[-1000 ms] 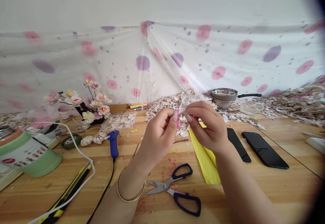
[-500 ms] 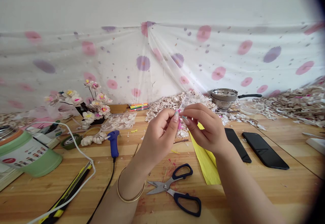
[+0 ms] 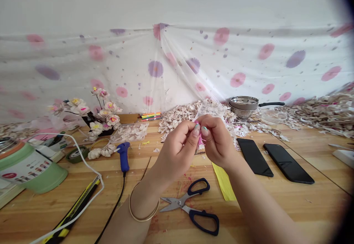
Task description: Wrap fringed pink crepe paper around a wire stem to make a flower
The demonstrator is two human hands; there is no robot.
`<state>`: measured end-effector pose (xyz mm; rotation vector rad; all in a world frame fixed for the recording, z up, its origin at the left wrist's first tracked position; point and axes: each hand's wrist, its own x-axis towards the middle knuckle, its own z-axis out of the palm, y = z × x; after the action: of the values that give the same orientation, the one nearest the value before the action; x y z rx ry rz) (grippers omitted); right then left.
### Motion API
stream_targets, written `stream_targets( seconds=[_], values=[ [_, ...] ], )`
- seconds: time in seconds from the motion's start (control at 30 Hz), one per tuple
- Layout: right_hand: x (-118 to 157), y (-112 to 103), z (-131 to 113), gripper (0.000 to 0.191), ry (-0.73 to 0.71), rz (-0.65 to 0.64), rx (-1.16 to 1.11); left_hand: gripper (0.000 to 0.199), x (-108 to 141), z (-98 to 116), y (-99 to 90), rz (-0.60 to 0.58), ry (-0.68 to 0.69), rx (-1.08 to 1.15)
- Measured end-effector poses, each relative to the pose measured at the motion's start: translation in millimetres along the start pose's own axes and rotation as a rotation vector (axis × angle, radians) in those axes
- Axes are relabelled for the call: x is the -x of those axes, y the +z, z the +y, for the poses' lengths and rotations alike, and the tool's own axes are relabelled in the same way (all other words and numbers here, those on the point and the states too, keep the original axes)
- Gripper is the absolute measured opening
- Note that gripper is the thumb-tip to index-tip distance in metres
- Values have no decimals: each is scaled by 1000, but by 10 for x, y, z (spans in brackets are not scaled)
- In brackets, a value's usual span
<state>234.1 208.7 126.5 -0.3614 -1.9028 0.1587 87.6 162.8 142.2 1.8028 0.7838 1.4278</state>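
Observation:
A small strip of bright pink paper (image 3: pixel 200 140) is pinched between both hands, mostly covered by the fingers. My left hand (image 3: pixel 181 142) grips it between thumb and curled forefinger. Close against it, my right hand (image 3: pixel 217 139) has its thumb and fingers drawn together on the same strip. Under the right wrist lies a sheet of yellow crepe paper (image 3: pixel 224 185), partly hidden by the forearm. Scissors (image 3: pixel 179 202) with dark blue handles rest with blades apart on the table below the hands.
At left are a blue glue gun (image 3: pixel 124 157), a green container (image 3: pixel 41 168), a white cable (image 3: pixel 96 174) and paper flowers (image 3: pixel 110 120). Two black phones (image 3: pixel 289 163) lie at right. Behind stand stacked metal bowls (image 3: pixel 243 105) beside a heap of pale petals (image 3: pixel 179 117).
My right hand has moved left and its fingers have curled in against my left hand. More of the pink strip is covered. The left hand has shifted slightly right.

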Motion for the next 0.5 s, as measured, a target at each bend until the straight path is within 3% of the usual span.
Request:
stream_targets(
  seconds=[0.3, 0.5],
  values=[
    [-31, -19, -37, 22, -13, 30, 124, 28, 10, -28, 8, -3, 13, -55],
    [-49, -27, -49, 15, -40, 84, 151, 25, 3, -61, 11, 56, 49, -205]
  ],
)
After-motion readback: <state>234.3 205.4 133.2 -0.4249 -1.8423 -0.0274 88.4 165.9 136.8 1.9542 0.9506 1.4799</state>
